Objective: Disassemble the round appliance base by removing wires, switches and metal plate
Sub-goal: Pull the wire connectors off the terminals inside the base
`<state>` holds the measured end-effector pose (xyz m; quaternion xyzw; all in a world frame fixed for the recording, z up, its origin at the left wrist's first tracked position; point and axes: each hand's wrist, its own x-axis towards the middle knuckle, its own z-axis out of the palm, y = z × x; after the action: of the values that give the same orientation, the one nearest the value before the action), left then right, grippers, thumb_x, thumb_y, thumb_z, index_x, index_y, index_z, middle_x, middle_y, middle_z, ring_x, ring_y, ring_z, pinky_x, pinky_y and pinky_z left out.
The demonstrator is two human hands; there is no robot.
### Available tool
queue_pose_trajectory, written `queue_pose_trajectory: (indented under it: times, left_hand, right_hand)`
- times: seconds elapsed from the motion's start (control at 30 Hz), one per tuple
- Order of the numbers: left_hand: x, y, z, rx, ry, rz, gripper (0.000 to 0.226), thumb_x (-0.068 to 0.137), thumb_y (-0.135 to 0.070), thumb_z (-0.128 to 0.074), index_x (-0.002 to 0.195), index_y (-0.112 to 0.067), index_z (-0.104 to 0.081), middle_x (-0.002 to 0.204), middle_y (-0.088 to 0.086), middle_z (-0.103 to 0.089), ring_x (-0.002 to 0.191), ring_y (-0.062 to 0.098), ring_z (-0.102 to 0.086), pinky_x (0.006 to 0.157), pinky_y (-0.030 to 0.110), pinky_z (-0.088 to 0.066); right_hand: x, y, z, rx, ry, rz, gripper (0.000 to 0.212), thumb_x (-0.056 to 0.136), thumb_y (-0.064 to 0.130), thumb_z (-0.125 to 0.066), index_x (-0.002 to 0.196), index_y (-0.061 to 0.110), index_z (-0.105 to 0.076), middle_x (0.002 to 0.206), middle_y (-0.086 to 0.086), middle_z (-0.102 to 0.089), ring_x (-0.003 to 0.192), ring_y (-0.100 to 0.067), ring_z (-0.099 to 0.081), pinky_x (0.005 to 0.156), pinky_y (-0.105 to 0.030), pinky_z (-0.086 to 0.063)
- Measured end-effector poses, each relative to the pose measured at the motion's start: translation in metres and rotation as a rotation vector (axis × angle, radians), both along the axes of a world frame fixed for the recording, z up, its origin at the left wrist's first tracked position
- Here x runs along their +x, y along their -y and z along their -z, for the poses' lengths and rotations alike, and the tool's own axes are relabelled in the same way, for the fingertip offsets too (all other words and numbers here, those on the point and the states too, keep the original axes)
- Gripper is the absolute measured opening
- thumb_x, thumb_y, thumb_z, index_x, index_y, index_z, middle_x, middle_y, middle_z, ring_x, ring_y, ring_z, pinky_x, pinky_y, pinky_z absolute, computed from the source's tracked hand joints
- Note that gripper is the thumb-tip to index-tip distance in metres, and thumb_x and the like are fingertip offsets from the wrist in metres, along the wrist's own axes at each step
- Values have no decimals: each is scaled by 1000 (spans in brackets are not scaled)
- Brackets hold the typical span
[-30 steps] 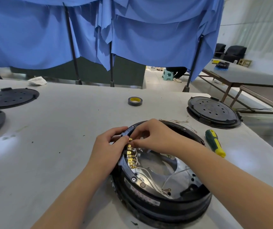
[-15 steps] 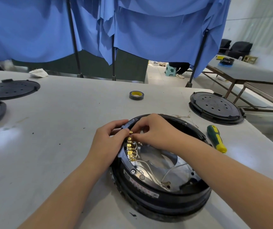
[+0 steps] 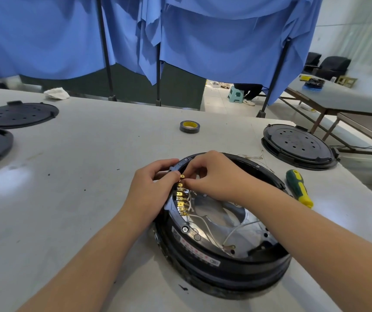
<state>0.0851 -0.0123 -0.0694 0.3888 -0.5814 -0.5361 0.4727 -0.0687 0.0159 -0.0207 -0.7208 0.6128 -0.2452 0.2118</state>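
The round black appliance base (image 3: 221, 266) lies open side up on the grey table (image 3: 79, 176). Inside it a shiny metal plate (image 3: 243, 235) shows, with white wires (image 3: 205, 224) running to a row of brass terminals (image 3: 181, 199) on the left inner rim. My left hand (image 3: 151, 188) grips the rim beside the terminals. My right hand (image 3: 212, 176) reaches over the base, its fingertips pinched on a connector at the top of the terminal row. The pinched connector is mostly hidden by the fingers.
A green and yellow screwdriver (image 3: 298, 188) lies right of the base. A black round cover (image 3: 297, 145) sits at the back right, two more black covers (image 3: 16, 113) at the far left. A roll of tape (image 3: 189, 126) and loose thin wires (image 3: 254, 157) lie behind the base.
Both hands stay at the top of the terminal row with only small finger movement. The camera view has shifted slightly.
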Motion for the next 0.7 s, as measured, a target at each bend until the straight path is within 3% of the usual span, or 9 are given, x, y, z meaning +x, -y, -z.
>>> queue_pose_trajectory:
  times: [0.33, 0.7]
  left_hand:
    - [-1, 1, 0, 5, 7, -7, 30, 88, -8, -63, 98, -34, -73, 88, -2, -76, 75, 8, -72, 57, 14, -51]
    - [0, -1, -1, 6, 8, -12, 30, 88, -7, -63, 96, -35, -73, 86, -6, -75, 77, 5, -71, 57, 11, -50]
  right_hand:
    - [-3, -1, 0, 19, 22, 46, 4, 79, 19, -70, 76, 20, -72, 57, 13, -63, 50, 5, -55, 50, -11, -42]
    - [-5, -2, 1, 5, 37, 48, 2, 81, 22, -70, 82, 21, -72, 67, 8, -68, 56, 2, -59, 58, -20, -53]
